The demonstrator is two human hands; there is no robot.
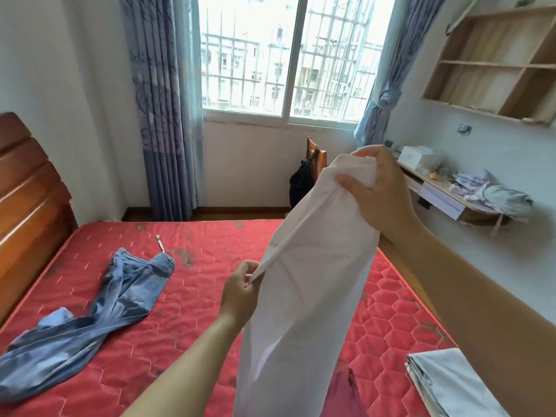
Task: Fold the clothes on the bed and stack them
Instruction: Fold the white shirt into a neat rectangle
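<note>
A white cloth (310, 281) is held up over the near side of the mattress (195, 296). Its top is gripped by the right hand (379, 194), the fingers curled round a bunched fold and the thumb pressed in front. A narrow edge lower down is pinched by the left hand (239, 291) between thumb and fingertips. The cloth hangs past the lower edge of the view.

Jeans (120, 299) are spread unfolded on the mattress to the left, well apart from the cloth. A folded grey cloth (445, 383) is laid at the near right corner, and a pink garment (343, 392) is partly hidden behind the white cloth.

A desk (475, 213) is fixed to the right wall, its drawer (437, 198) closed. A white box (419, 158) is set on it toward the window, and crumpled clothes (496, 197) are heaped at its near end. Any print on the box is too small to be read. Above the desk a wooden shelf (493, 64) with open compartments is mounted. A backpack (302, 182) is seen against a chair (319, 155) under the window.
</note>
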